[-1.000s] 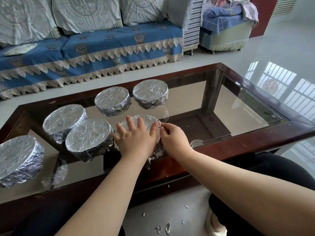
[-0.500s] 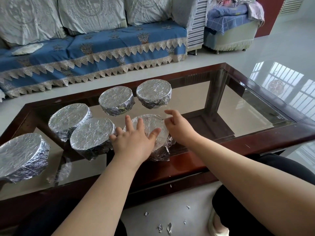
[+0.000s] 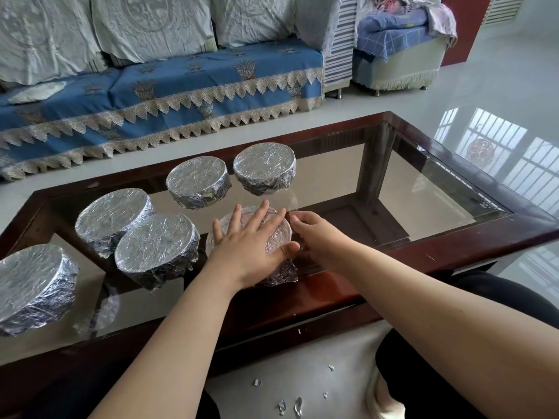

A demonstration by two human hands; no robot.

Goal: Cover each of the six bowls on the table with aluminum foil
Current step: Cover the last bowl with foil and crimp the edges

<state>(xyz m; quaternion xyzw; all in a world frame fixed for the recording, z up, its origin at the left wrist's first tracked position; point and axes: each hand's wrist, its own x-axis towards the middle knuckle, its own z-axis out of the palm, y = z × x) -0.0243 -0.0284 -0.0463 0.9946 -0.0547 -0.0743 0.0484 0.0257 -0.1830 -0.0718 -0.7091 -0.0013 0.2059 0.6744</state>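
Observation:
Six bowls wrapped in crinkled aluminum foil stand on the glass-topped table. Two are at the back, two in the middle left, and one at the far left. The nearest bowl sits by the front edge under my hands. My left hand lies flat on its foil top, fingers spread, thumb down its right side. My right hand curls against the bowl's right rim, fingertips pinching the foil there.
The table has a dark red wooden frame; its right half holds nothing. Small foil scraps lie on the floor by my knees. A blue-covered sofa and an armchair stand beyond the table.
My right hand lifted off the bowl's rim, swung towards its far side, then came back down against the right rim. My left hand stayed flat on top, turning slightly.

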